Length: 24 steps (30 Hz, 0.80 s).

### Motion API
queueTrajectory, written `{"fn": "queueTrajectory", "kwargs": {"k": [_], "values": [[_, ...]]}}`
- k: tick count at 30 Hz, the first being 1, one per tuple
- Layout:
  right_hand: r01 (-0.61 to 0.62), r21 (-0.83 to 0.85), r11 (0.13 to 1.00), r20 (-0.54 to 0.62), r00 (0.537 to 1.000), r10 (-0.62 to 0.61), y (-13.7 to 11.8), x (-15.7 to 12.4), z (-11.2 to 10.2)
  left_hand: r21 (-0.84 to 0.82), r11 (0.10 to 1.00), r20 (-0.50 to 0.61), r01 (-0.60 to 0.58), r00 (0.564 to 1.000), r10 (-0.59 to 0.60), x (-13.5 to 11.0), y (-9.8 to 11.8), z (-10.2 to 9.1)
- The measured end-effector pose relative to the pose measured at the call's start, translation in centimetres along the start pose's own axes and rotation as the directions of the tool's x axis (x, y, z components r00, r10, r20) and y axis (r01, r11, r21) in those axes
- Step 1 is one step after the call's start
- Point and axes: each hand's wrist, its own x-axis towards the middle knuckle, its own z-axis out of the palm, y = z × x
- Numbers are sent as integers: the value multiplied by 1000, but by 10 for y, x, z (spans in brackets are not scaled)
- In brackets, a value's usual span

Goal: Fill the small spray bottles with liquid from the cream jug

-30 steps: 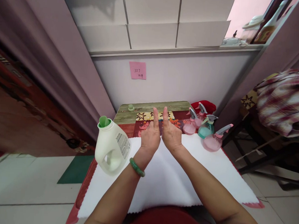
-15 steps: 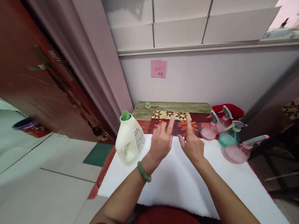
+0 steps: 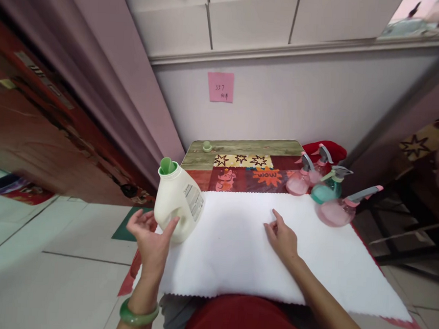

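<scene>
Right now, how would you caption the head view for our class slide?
Open left hand by the white jug; right hand over the white cloth.

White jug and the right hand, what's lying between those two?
In the head view, a stretch of white cloth lies between the white jug and the right hand.

Soft, even indoor light, faint shadow on white cloth point(image 3: 230, 248), wide-angle stretched edges, blurred door point(image 3: 33, 140)

left hand point(image 3: 152, 244): spread, by white jug point(image 3: 175, 194), contact unclear
right hand point(image 3: 283, 240): half-curled, over white cloth point(image 3: 229, 253)
spray bottles point(image 3: 335, 213): four, rear right
</scene>
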Motion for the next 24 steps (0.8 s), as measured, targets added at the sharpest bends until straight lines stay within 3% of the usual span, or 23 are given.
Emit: {"fn": "queueTrajectory", "kwargs": {"k": [3,6,11,13,15,19,24], "values": [[24,0,1000,-8,1000,-24,0,-1,0,-96,950,129,296,950,-283,-2,-2,11],[33,15,999,-12,999,-33,0,-2,0,-182,899,172,399,913,-370,-3,10,20],[60,19,998,-29,998,-59,1,-1,1,-252,929,217,272,951,-220,-6,50,42],[69,15,997,-41,997,-69,1,-1,2,-289,927,297,239,943,-150,-13,64,58],[80,11,997,-53,995,-80,2,-2,3,-328,911,406,250,908,-103,-24,74,76],[99,7,995,-60,993,-99,5,-4,5,-315,921,475,229,878,-56,-52,80,109],[98,13,995,-36,995,-98,4,-5,5,-279,950,428,138,904,-5,-88,81,126]]}}
